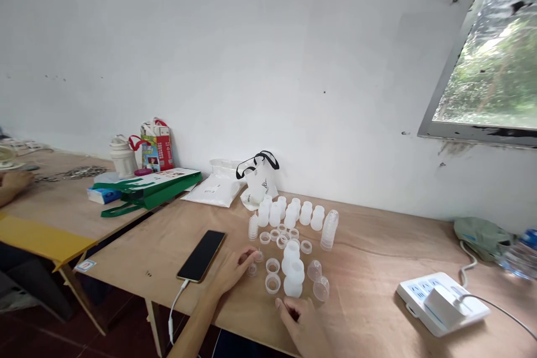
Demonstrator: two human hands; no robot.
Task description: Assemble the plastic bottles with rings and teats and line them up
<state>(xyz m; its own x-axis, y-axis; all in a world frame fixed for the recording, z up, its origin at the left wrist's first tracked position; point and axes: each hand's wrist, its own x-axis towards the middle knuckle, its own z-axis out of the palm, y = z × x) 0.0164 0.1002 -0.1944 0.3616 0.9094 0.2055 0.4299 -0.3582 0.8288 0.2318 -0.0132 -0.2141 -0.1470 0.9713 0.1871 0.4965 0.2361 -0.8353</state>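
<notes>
My left hand point(235, 269) rests on the table, its loosely bent fingertips beside a small clear teat-like piece point(259, 257); a second such piece point(252, 270) lies just below. No object shows in its grasp. Near the table's front edge, my right hand point(301, 321) is half curled, the thumb apart from the fingers and nothing visible between them. Just beyond it stand two frosted white bottles point(293, 279). Two translucent rings point(272, 284) lie to their left and two clear domed caps point(321, 288) to their right.
Farther back are several rings point(306, 246), a row of frosted bottles point(318, 217), and stacked clear caps point(329, 230). A phone point(201, 256) charges at left. Bags point(216, 184) line the wall; a power strip point(442, 302) sits right. Another person's hand point(15, 182) shows far left.
</notes>
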